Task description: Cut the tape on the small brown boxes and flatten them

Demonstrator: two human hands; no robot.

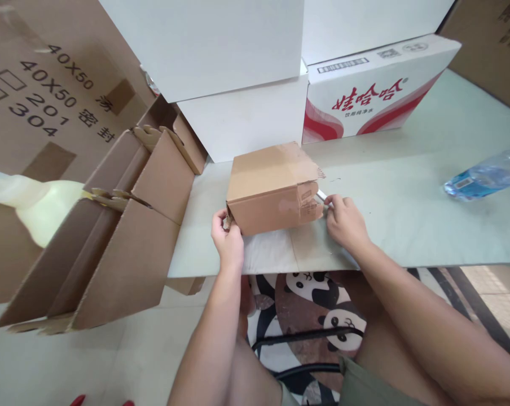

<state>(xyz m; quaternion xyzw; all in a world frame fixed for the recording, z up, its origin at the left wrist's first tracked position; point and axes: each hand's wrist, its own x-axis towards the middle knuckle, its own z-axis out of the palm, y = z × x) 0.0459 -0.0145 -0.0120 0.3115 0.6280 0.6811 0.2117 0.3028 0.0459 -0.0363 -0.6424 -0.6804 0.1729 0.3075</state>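
A small brown cardboard box (263,208) lies on the pale green tabletop. Its right end is ragged, with torn flaps and clear tape on it. At the box's near left corner, my left hand (228,237) is closed on the cardboard edge, fingers curled behind it. My right hand (343,221) is closed beside the ragged end, pinching a thin whitish stick-like piece (321,195) that reaches toward the flaps. Its far tip is hidden at the box, and I cannot make out its kind.
White cartons (246,115) stand behind the box, with a red-and-white printed carton (365,101) at their right. A plastic bottle (483,175) lies on the right side. Open cardboard boxes (128,259) lean at the left. The table edge (280,274) runs close to my body.
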